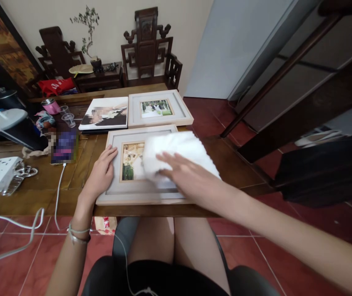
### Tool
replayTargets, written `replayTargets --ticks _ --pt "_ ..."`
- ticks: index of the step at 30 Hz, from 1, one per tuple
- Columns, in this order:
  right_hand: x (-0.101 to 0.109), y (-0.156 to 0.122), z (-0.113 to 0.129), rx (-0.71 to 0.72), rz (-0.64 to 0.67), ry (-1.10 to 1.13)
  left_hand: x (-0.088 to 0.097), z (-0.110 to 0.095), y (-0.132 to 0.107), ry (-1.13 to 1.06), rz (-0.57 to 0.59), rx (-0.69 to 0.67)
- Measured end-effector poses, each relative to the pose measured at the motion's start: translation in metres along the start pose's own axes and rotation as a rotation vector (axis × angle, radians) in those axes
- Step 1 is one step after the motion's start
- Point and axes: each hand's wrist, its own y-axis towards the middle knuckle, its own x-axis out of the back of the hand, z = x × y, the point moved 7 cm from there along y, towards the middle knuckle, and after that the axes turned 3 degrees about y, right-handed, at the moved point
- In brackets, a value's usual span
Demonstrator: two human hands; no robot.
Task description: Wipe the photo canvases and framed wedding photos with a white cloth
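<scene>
A light wooden picture frame [111, 200] lies flat near the table's front edge, a wedding photo [128, 160] showing inside its pale mat. My left hand [102, 170] grips the frame's left side, fingers together over the rim. Over the right part of the frame, a white cloth [179, 144] is bunched and hides part of the photo. My right hand [185, 174], slightly smeared by motion, holds this cloth against the frame from above, its fingers bent onto it. Behind lie a second framed photo [160, 119] and a photo print or album [105, 115].
On the left of the wooden table [80, 189] are a phone [65, 146] on a white cable, a power strip [6, 168], a lidded dark cup [18, 127] with a straw, and clear plastic cups [68, 119]. Carved chairs [147, 45] stand beyond.
</scene>
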Motion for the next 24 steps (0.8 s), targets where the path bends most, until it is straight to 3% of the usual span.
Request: replayTargets --ticks 4,7,9,12,16,18,21,24 --pt "-0.008 0.047 -0.046 -0.108 -0.039 -0.242 0.000 0.001 0.000 -0.013 -0.005 0.016" --pt "-0.022 0.062 -0.050 -0.046 0.035 -0.289 0.000 0.000 0.000 -0.019 -0.014 0.024" --pt "-0.028 0.055 -0.040 0.001 0.059 -0.263 0.002 -0.001 0.000 -0.020 -0.024 0.026" --pt "-0.026 0.020 -0.012 0.073 0.060 -0.144 0.003 -0.002 0.000 -0.014 -0.039 0.021" --pt "-0.005 -0.038 0.034 0.181 0.021 0.066 0.001 -0.001 0.000 -0.001 -0.030 0.012" --pt "0.005 -0.054 0.053 0.222 0.006 0.145 0.000 -0.001 0.000 0.004 -0.017 0.012" --pt "0.006 -0.049 0.060 0.152 0.051 0.204 -0.001 -0.001 -0.001 0.007 0.004 0.023" --pt "-0.005 -0.022 0.039 0.008 0.073 0.207 -0.001 -0.002 0.000 0.003 0.025 0.028"
